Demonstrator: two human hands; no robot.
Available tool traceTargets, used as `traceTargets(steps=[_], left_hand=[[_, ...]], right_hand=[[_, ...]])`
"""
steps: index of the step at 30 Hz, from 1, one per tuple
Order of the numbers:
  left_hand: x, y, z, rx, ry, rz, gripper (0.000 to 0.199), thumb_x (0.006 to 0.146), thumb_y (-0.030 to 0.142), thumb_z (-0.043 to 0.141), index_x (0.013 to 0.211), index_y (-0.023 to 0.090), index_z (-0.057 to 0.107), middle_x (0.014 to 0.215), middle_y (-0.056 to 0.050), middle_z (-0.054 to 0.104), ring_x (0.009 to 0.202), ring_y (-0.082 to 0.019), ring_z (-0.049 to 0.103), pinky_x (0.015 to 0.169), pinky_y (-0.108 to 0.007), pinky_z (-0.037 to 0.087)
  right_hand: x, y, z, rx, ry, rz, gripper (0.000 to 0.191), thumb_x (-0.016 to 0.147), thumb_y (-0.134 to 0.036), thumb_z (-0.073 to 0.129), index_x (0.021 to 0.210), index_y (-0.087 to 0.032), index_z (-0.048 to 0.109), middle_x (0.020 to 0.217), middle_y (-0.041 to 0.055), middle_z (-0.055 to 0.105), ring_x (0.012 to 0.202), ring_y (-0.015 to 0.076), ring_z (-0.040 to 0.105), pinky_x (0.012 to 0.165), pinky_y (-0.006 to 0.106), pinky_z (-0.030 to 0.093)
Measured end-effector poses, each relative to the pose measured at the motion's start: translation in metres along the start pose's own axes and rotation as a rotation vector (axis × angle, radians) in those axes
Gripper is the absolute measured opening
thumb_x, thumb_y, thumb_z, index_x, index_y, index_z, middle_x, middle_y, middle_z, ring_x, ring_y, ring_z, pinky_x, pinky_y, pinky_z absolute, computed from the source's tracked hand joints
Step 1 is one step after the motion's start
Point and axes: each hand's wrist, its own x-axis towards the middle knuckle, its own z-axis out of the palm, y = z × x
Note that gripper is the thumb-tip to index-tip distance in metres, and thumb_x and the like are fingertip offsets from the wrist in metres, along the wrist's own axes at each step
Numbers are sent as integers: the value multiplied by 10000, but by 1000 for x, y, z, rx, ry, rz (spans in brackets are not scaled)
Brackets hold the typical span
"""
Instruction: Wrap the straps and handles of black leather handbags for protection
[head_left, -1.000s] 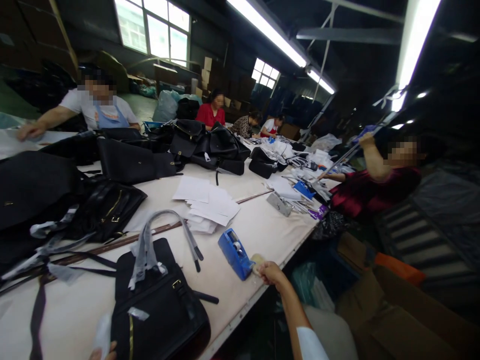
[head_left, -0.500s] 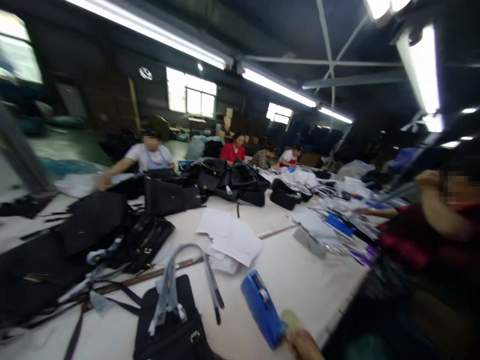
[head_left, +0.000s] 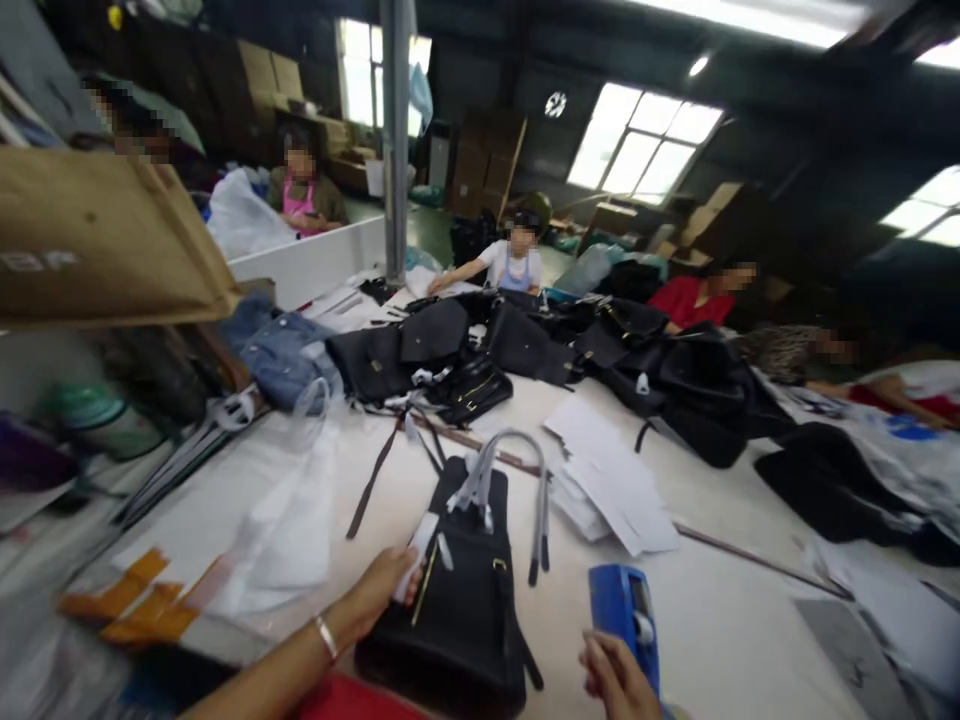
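Observation:
A black backpack (head_left: 457,610) with gold zips lies on the table in front of me. Its long handle (head_left: 517,440) is wrapped in pale film and arches up beyond the top. My left hand (head_left: 382,590), with a bangle at the wrist, is closed around a flat white strip (head_left: 420,545) at the bag's left edge. To the right stands a blue tape dispenser (head_left: 611,600). My right hand (head_left: 619,675) is just in front of it, fingertips pressed together. Whatever sits between those fingertips is too small or blurred to make out.
White paper sheets (head_left: 611,480) lie beyond the dispenser. Several black bags (head_left: 675,390) are heaped across the far side. A denim bag (head_left: 281,350), clear plastic bags (head_left: 285,520) and orange-brown tape pieces (head_left: 154,600) are on the left. A grey plate (head_left: 855,650) lies right. Co-workers sit around the table.
My view has swung left, so the backpack and dispenser appear farther right. My left hand has come into view on the white strip. My right hand now shows beside the dispenser's near end.

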Motion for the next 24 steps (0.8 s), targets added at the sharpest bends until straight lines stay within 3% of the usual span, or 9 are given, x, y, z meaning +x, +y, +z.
traceTargets(steps=[2, 5, 9, 14, 18, 24], left_hand=[[6, -18, -11, -23, 10, 19, 358, 834, 483, 593, 855, 128, 553, 660, 35, 542, 542, -88, 480, 532, -229, 404], [12, -27, -18, -28, 13, 52, 458, 750, 572, 629, 824, 128, 544, 642, 29, 552, 530, -96, 468, 527, -241, 376], [13, -24, -16, -5, -1, 96, 481, 744, 598, 604, 827, 129, 540, 656, 7, 572, 539, -115, 487, 530, -257, 375], [13, -23, -17, -5, -47, 81, 453, 741, 568, 611, 855, 137, 532, 686, 4, 581, 557, -118, 497, 538, -255, 380], [13, -21, -20, -25, -92, 47, 366, 739, 445, 627, 918, 145, 518, 711, 11, 585, 570, -113, 511, 560, -253, 394], [18, -23, -22, 39, -111, 7, 260, 745, 312, 558, 938, 153, 486, 699, 18, 577, 559, -110, 520, 560, -249, 401]], right_hand=[[-4, -25, 41, 139, -208, -97, 456, 807, -625, 491, 954, -214, 622, 800, 52, 648, 677, 198, 601, 648, 305, 504], [-1, -73, 104, 218, -466, -187, 377, 839, -541, 507, 927, -191, 618, 751, 34, 626, 641, 165, 567, 599, 264, 462], [8, -111, 155, 193, -600, -323, 257, 872, -416, 497, 873, -189, 617, 711, 3, 603, 602, 135, 535, 581, 237, 425], [19, -116, 175, 123, -619, -393, 196, 875, -325, 479, 863, -195, 625, 691, -7, 620, 600, 136, 541, 582, 230, 419], [24, -120, 178, 78, -640, -432, 166, 871, -247, 468, 852, -197, 626, 681, -16, 640, 619, 139, 565, 602, 226, 413], [24, -127, 177, -153, -549, -598, 200, 869, -156, 436, 854, -210, 628, 770, 4, 652, 718, 147, 603, 669, 230, 399]])
